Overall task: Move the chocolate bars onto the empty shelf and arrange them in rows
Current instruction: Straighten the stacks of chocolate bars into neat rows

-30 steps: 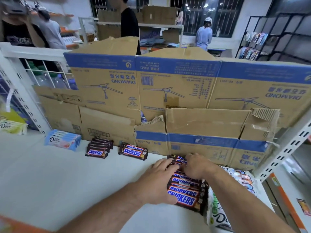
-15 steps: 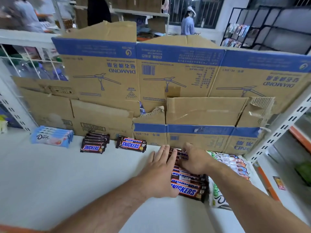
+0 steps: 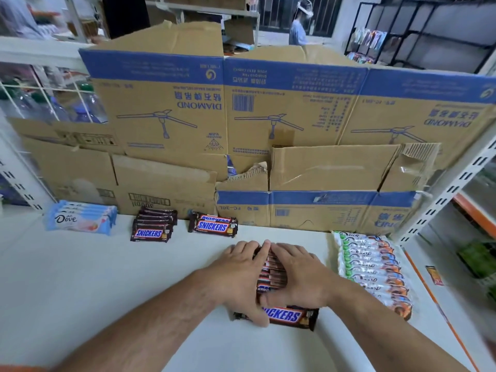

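A row of Snickers bars [image 3: 271, 275] lies front to back on the white shelf [image 3: 107, 285], its nearest bar [image 3: 291, 316] showing its label. My left hand [image 3: 237, 275] presses flat against the row's left side, thumb near the front bar. On the right side and top of the row rests my right hand [image 3: 299, 276], fingers straight. Both hands hide most of the row. Farther back sit a short Snickers stack [image 3: 153, 224] and a pair of Snickers bars [image 3: 213, 224].
A blue Dove stack [image 3: 80, 218] lies back left and a long row of Dove bars [image 3: 375, 272] to the right. Flattened cardboard boxes [image 3: 268, 116] wall the back. A white slotted upright [image 3: 453, 183] bounds the right side. People stand beyond.
Both hands have drawn back from the row's far end and now lie over its middle. A gap has opened between the Snickers row and the Dove row on the right.
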`<action>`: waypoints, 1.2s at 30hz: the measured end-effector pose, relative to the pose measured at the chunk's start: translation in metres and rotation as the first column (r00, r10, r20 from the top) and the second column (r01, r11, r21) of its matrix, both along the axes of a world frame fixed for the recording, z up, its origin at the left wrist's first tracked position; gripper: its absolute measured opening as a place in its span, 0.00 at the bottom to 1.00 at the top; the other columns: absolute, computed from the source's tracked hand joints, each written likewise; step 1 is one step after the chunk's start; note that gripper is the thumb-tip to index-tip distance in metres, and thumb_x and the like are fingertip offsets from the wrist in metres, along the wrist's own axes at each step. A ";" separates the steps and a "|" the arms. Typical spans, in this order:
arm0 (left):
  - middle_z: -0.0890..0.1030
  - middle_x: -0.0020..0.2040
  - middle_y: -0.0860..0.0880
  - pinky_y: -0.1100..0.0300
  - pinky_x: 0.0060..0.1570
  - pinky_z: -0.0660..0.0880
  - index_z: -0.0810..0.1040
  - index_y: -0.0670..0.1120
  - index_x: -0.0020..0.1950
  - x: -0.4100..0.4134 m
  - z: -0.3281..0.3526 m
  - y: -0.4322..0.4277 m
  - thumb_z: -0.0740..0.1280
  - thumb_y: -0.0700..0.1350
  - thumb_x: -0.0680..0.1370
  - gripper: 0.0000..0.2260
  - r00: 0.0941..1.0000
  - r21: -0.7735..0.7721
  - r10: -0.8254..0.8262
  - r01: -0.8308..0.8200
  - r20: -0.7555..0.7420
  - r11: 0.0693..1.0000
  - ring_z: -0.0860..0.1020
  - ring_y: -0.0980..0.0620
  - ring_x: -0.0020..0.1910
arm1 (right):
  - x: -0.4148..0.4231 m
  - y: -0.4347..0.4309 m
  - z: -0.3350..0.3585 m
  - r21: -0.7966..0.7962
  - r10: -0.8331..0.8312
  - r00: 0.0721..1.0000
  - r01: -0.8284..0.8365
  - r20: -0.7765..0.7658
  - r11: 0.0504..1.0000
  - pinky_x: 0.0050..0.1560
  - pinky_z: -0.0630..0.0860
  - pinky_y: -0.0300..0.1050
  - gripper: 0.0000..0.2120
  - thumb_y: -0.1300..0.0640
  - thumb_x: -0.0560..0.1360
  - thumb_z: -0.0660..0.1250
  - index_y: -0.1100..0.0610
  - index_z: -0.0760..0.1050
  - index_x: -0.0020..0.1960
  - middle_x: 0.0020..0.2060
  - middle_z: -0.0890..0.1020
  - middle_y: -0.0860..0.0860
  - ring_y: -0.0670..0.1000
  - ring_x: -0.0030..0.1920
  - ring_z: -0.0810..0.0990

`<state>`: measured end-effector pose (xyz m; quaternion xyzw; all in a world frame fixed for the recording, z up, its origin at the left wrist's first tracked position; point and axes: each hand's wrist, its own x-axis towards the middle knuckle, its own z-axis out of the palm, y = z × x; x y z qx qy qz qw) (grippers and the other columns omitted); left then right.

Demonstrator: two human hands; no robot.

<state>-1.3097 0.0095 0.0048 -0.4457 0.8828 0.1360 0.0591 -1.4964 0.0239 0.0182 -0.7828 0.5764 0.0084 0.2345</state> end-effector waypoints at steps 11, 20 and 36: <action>0.54 0.73 0.51 0.55 0.73 0.57 0.37 0.50 0.78 0.001 0.006 -0.020 0.70 0.70 0.57 0.62 0.998 -0.061 0.038 -0.042 -0.056 0.997 0.54 0.51 0.72 | 0.000 -0.019 0.006 -0.074 0.106 0.972 -0.124 -0.208 0.990 0.70 0.62 0.47 0.66 0.33 0.51 0.73 0.45 0.35 0.76 0.68 0.59 0.47 0.50 0.68 0.58; 0.41 0.77 0.56 0.54 0.75 0.51 0.32 0.54 0.76 0.008 -0.004 -0.016 0.72 0.66 0.58 0.62 0.997 0.035 0.046 -0.044 -0.057 0.998 0.42 0.53 0.76 | -0.004 -0.010 -0.013 -0.101 0.026 0.997 -0.033 -0.069 0.994 0.76 0.54 0.51 0.70 0.27 0.48 0.72 0.45 0.34 0.77 0.75 0.48 0.45 0.48 0.75 0.42; 0.38 0.78 0.52 0.55 0.75 0.48 0.29 0.53 0.76 0.000 -0.005 -0.017 0.72 0.70 0.58 0.65 0.996 0.075 0.072 -0.068 -0.046 0.995 0.39 0.50 0.77 | 0.010 0.012 -0.026 -0.139 -0.223 0.941 0.264 0.255 0.955 0.76 0.50 0.44 0.63 0.24 0.60 0.65 0.52 0.35 0.78 0.77 0.35 0.47 0.42 0.76 0.36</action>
